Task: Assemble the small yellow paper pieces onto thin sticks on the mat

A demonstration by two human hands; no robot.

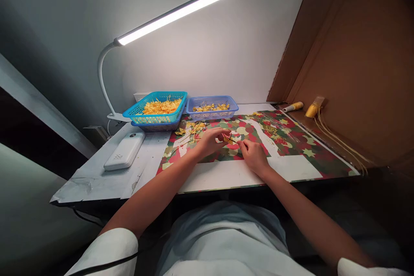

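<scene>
Over the camouflage-patterned mat (293, 138), my left hand (211, 141) is closed in a pinch on a small yellow piece (230, 140) with a thin dark stem. The fingertips of my right hand (254, 155) are pressed together at the other end of that stem, just to the right. Fingers cover part of the piece, so its exact shape is unclear. Behind my left hand lies a loose pile of yellow petal-like pieces (194, 127) with thin stems. Small gold bits (271, 129) are scattered on the mat to the right.
A turquoise basket (155, 118) full of yellow pieces is stacked on another at the back left. Beside it stands a blue-violet basket (211, 115) holding more. A white power bank (121, 155), a lit lamp (177, 12), a yellow spool (311, 111) and a cardboard sheet (352, 60) surround the workspace.
</scene>
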